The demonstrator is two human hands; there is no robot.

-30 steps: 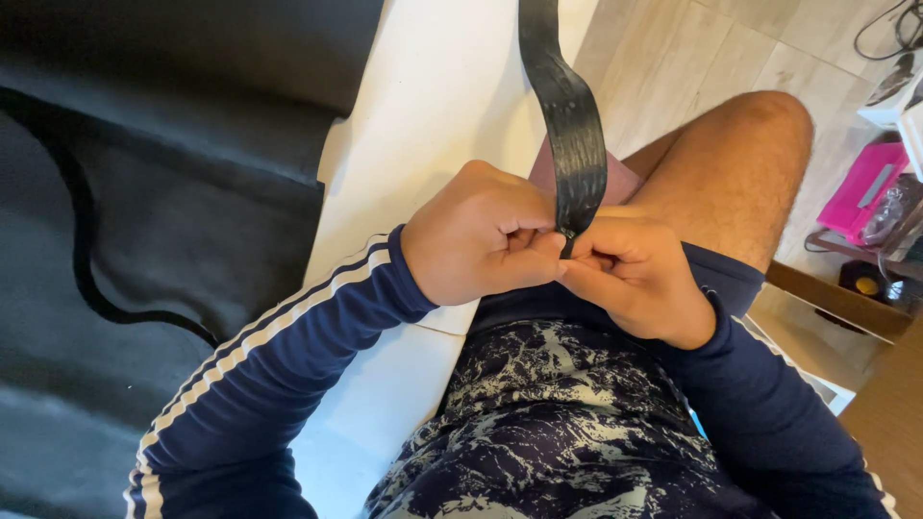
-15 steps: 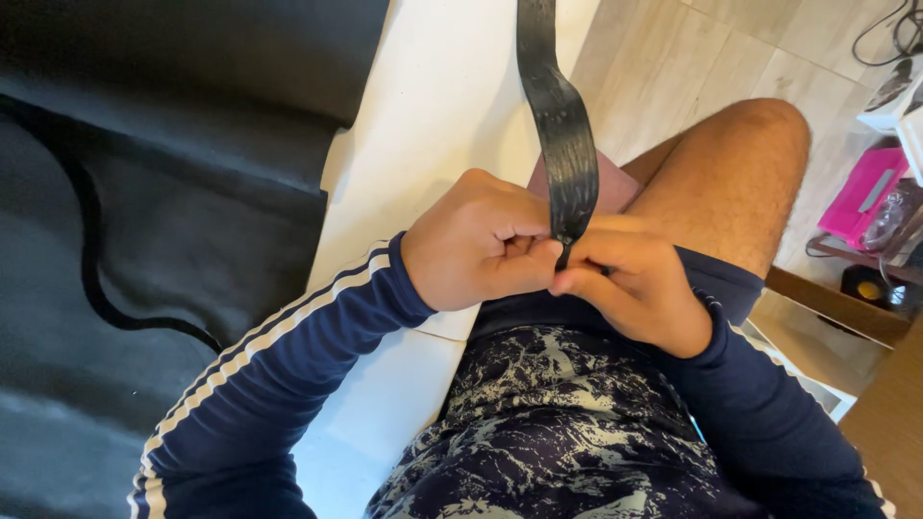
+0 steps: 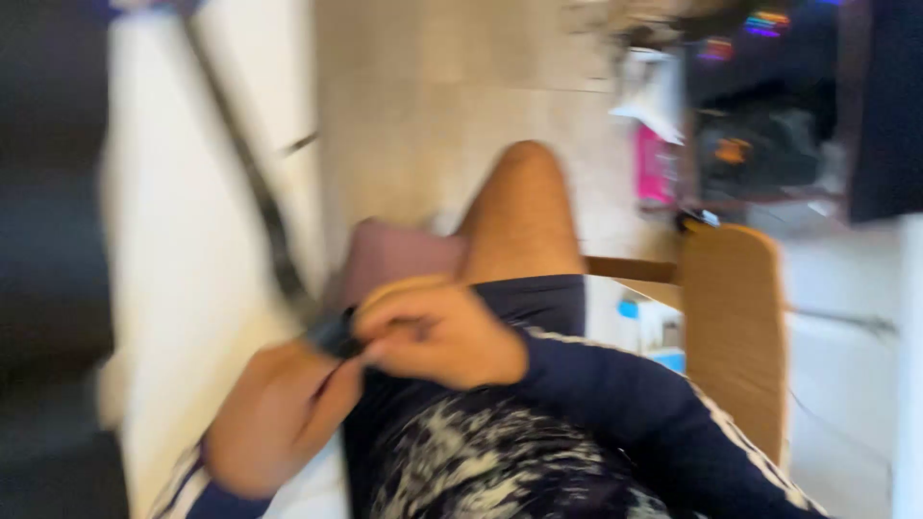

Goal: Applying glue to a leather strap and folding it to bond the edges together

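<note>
Both hands, right hand (image 3: 437, 332) and left hand (image 3: 274, 413), apparently pinch a blurred black strap (image 3: 264, 211).

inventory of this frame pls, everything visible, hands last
black strap: 1, black, runs from the top left down across the white surface to the hands; blurred
white surface: 1, white, left of the lap
dark fabric: 1, black, far left edge
floor: pale wood look, centre top
wooden chair: 1, tan, right of the lap
pink object: 1, pink, on the floor upper right; kind unclear
dark clutter: black pile, upper right, too blurred to tell apart
bare knee: 1, centre
patterned shorts: navy and white, bottom centre
left hand: 1, navy striped sleeve, lower left, at the strap's end
right hand: 1, navy sleeve, fingers closed on the strap's end
</note>
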